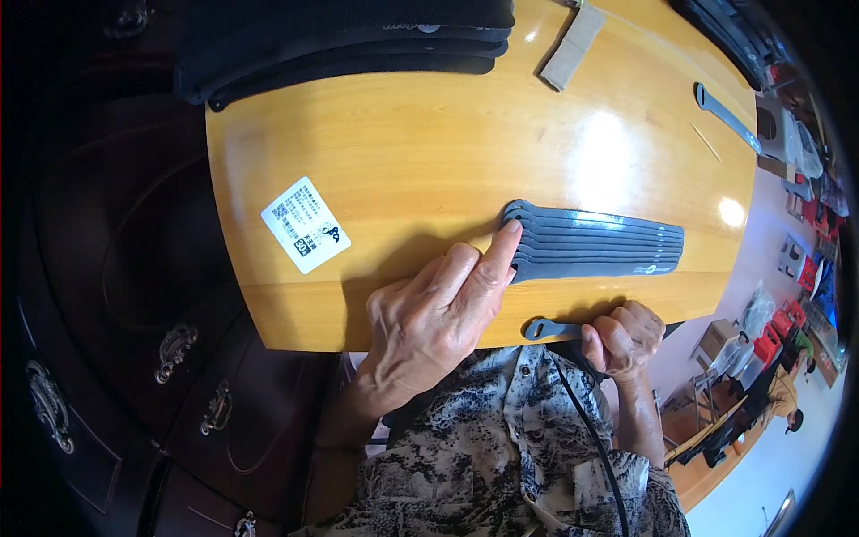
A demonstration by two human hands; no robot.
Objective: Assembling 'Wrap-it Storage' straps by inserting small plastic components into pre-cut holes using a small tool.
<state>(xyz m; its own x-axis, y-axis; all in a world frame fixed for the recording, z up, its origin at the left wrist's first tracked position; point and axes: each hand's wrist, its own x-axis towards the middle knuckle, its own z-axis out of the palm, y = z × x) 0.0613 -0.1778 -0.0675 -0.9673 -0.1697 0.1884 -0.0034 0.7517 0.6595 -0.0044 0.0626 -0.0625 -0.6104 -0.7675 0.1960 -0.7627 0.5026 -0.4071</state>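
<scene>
A fan of several grey straps (599, 242) lies overlapped on the table, their rounded, holed ends to the left and their square ends to the right. My left hand (434, 309) rests at the rounded ends; its index finger stretches out and touches them from above, while its other fingers are bent and the thumb is hidden. At the table's near edge my right hand (626, 338) is closed around a single grey strap (546, 329). That strap's slotted round end sticks out to the left of the fist; the rest is mostly hidden.
The yellow wooden table (394, 170) carries a white printed label card (306, 225), stacked black pieces (358, 45), a brown cardboard strip (573, 46), another grey strap (727, 118) and a thin stick (705, 141). Dark drawers (116, 268) stand left. People (783, 398) sit far right.
</scene>
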